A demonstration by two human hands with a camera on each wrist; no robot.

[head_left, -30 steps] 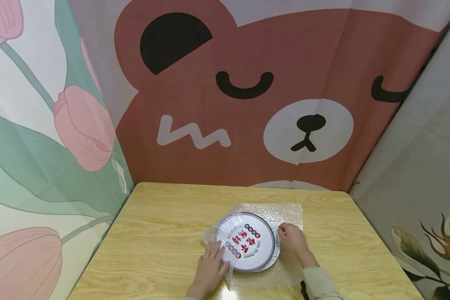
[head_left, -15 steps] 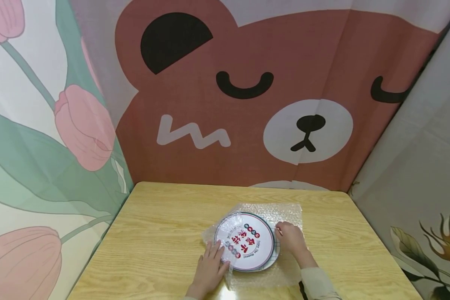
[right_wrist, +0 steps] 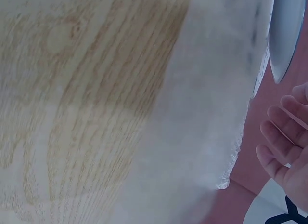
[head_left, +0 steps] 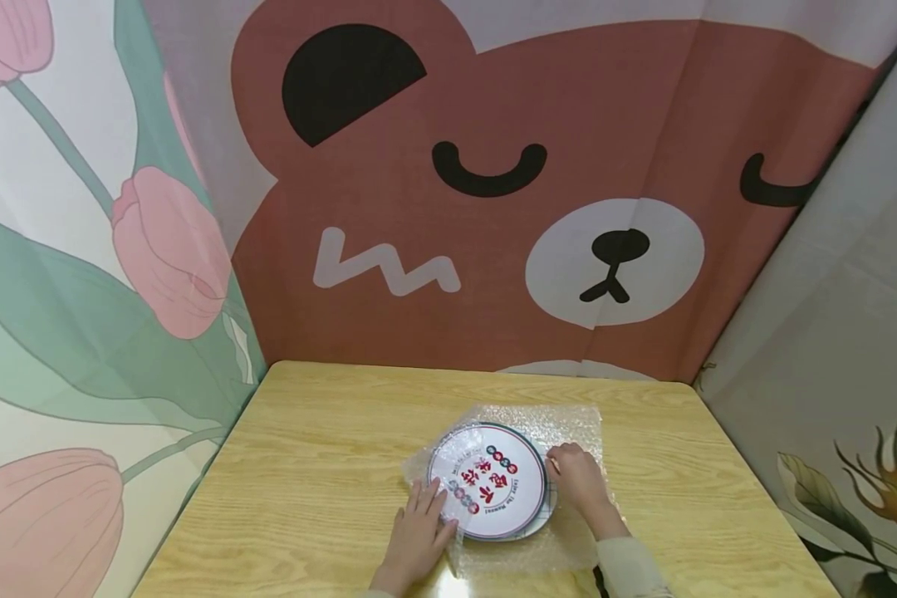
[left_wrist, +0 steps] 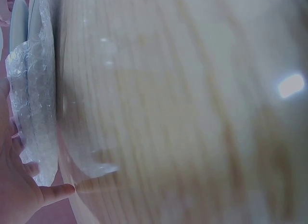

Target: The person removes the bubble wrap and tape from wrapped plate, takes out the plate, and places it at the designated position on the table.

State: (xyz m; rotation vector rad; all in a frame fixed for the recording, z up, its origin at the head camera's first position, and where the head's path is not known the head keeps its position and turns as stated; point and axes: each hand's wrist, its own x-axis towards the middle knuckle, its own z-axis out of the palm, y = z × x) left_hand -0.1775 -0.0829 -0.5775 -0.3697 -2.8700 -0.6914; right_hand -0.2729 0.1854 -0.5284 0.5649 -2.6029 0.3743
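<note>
A round white plate [head_left: 517, 507] with red characters and a dark rim lies on a second, grid-lined plate [head_left: 547, 513]. Both rest on a sheet of bubble wrap [head_left: 579, 531], whose left part is folded over the top plate. My left hand [head_left: 417, 531] lies with spread fingers on the wrapped left edge. In the left wrist view, the bubble wrap [left_wrist: 41, 103] covers the stacked plate rims. My right hand [head_left: 579, 477] is at the plates' right edge with bent fingers. In the right wrist view its lower fingers [right_wrist: 281, 132] are loosely bent; I cannot tell whether thumb and index pinch anything.
The light wood-grain table [head_left: 329, 465] extends around the wrap. A curtain with a brown bear [head_left: 568, 108] hangs behind the table's far edge. Flowered curtains [head_left: 172, 249] stand along the left and right sides.
My right hand has moved slightly left, closer to the top plate's rim. The left hand, plates and bubble wrap stay about where they were.
</note>
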